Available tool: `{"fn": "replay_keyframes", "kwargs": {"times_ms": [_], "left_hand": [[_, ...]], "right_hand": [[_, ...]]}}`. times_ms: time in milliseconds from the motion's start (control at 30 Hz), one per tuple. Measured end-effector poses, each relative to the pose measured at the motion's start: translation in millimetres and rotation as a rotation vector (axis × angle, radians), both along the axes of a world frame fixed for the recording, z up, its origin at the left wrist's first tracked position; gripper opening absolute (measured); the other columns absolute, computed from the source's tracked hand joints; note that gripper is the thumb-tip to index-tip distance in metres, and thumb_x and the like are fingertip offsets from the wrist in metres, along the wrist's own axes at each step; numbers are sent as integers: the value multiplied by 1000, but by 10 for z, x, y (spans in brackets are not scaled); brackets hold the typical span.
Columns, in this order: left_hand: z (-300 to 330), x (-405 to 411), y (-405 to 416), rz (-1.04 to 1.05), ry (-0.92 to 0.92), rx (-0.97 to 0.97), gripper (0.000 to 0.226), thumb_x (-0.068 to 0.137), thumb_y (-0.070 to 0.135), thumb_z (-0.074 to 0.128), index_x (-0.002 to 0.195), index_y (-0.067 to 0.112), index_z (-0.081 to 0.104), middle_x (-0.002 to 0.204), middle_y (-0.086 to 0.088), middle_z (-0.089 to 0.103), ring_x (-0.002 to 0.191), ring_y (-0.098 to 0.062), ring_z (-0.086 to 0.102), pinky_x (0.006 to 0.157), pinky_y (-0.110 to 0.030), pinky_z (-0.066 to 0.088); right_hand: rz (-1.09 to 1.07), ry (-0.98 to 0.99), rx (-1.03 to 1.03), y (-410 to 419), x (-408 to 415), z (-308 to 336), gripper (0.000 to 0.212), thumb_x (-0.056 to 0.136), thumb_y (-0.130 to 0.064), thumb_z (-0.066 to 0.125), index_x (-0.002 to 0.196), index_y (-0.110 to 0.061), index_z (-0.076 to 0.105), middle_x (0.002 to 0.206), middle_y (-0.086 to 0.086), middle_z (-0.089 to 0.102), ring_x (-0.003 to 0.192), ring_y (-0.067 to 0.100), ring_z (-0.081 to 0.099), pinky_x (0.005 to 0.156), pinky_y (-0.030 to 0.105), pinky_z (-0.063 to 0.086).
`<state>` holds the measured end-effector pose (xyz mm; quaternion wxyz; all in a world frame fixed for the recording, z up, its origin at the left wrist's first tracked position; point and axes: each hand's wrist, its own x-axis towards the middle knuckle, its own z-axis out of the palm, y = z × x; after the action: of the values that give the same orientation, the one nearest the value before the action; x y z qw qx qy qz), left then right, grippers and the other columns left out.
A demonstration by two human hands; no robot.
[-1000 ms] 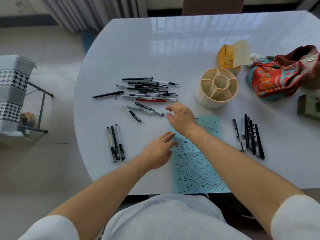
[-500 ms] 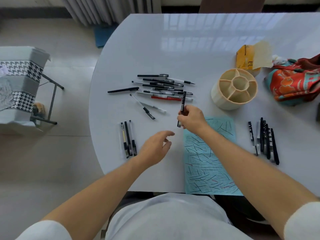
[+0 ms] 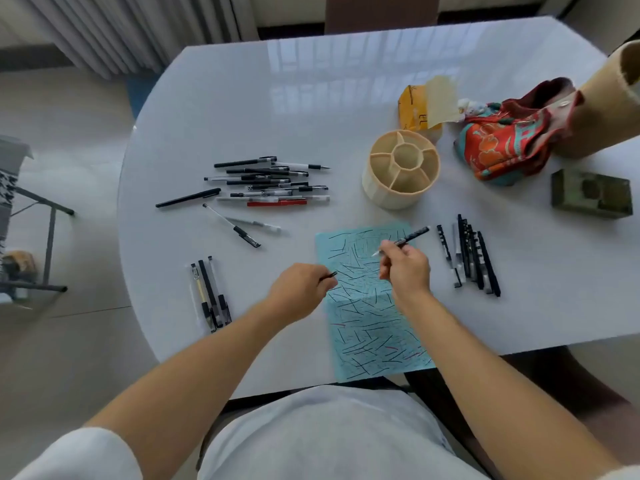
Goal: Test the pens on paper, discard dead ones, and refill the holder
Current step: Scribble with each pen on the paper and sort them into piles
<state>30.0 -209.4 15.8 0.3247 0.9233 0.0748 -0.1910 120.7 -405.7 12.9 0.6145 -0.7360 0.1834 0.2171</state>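
Pens are lying in three groups on the white counter (image 3: 346,109), and one more pen (image 3: 405,240) is sitting in my right grip (image 3: 405,268). My fingers are curling round its barrel, with the uncapped tip pointing down-left over the blue paper (image 3: 367,306) and the patterned black end angling up to the right. I cannot tell whether the tip is touching the sheet. My left grip (image 3: 299,289) is pinching a small dark piece, seemingly the cap (image 3: 329,276), right at the paper's left edge; most of it is hiding behind my fingers.

That paper is lying in front of me, covered with short dark strokes, and its near edge is hanging past the counter's rim. To its right, a row of dark pens (image 3: 467,254) is lying side by side. To the left, three pens (image 3: 209,294) are sitting together near the counter's edge. Farther back on the left, the big pile of pens (image 3: 273,181) is stacked loosely, a red one among them, with a few strays lying just in front of it.

Behind the paper, the round beige holder (image 3: 401,168) is standing upright, its compartments showing nothing inside. A yellow packet (image 3: 415,109), a red patterned cloth (image 3: 505,140) and a green box (image 3: 590,197) are sitting beyond it to the right.
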Motion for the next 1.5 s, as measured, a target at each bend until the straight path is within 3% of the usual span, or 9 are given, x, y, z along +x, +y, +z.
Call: {"fn": "replay_keyframes", "kwargs": {"times_ms": [167,300,400,567,700,800,1033,1200,1500], "left_hand": [[-93,-110,64,-21,-61,101,31,102,43,47,93,20,67,89,5,67,83,-20,62,69,-35,49],[-133,-65,-80,-146,-108,40,31,103,40,49,107,17,69,128,4,64,117,-16,59,92,-38,53],[-186,-90,-112,-243,-79,40,31,103,37,50,103,13,68,135,4,59,131,-13,49,100,-41,49],[-215,-106,-103,-252,-22,78,34,105,40,46,107,14,69,157,4,42,148,-10,30,117,-34,34],[-176,-84,-108,-242,-13,76,33,104,39,47,105,14,69,157,6,42,148,-9,30,116,-32,34],[-168,-91,-103,-242,-2,74,32,104,39,47,104,15,68,158,6,40,148,-8,29,118,-31,32],[-119,-64,-108,-199,-59,38,30,103,37,49,104,13,68,140,5,59,130,-10,52,104,-31,43],[-61,-39,-156,-109,-73,7,28,102,40,51,100,16,66,117,0,68,103,-19,63,89,-39,52],[102,-6,-247,-160,-75,17,29,103,42,49,98,18,64,91,6,63,87,-14,55,78,-35,49]], "right_hand": [[-52,-62,-52,-341,446,-3,15,96,-14,65,84,-10,73,70,2,71,65,17,64,67,35,60],[31,-133,-95,-237,536,-45,16,95,-8,60,84,-12,70,80,10,75,69,20,69,73,40,59],[140,-207,-197,-161,567,-94,13,95,-11,59,86,-17,64,84,10,76,71,25,71,75,45,60],[318,-298,-378,-161,575,-158,10,91,-24,68,92,-16,74,82,3,75,81,24,72,76,35,59],[263,-363,-509,-203,607,-155,14,93,-21,63,91,-13,73,78,4,71,73,24,68,63,27,53],[224,-332,-521,-267,660,-151,16,93,-22,59,87,-14,73,77,10,73,75,31,70,67,38,60],[73,-224,-132,-360,473,-15,10,91,-11,62,85,-14,70,80,12,76,63,21,70,68,42,64],[221,-77,167,-359,24,87,4,93,-10,64,91,-9,67,83,14,75,65,22,69,70,45,64],[341,-77,174,-239,-306,95,9,96,-16,66,91,-12,72,81,12,74,63,25,68,74,56,63]]}}
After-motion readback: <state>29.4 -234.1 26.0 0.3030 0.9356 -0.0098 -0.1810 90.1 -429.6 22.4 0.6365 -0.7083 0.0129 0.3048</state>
